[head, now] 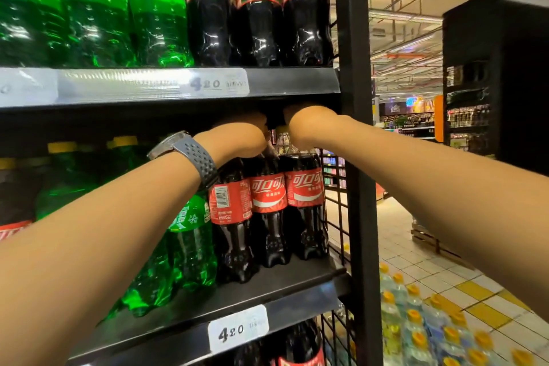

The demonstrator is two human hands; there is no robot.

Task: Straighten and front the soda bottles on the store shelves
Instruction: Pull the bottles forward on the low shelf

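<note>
Black sheet metal, matte: middle shelf [297, 279], its sloped lip carrying a white price tag [237, 328]

Head view. Three cola bottles [269, 202] stand upright at the shelf's right end: glossy dark plastic, waisted, lobed feet, red wrap labels. The left one shows its barcode, the other two the logo. Ribbed green soda bottles [190, 235] touch them on the left.

Left hand [240, 140], with a perforated-strap wristwatch [190, 154], sits over the cola necks. Right hand [303, 125] is just beside it, above a yellow cap [280, 128]. Both hands' fingers reach into shadow under the upper shelf [294, 80]; gripping or loose, cannot tell.

Little room between caps and that shelf. A bare strip of deck lies ahead of the bottles. At the right edge, a square upright post [356, 157] and wire mesh panel [335, 217] stand close beside the last cola.

Aisle beyond: tiled floor [416, 264], shrink-wrapped water bottles [416, 321]
</note>
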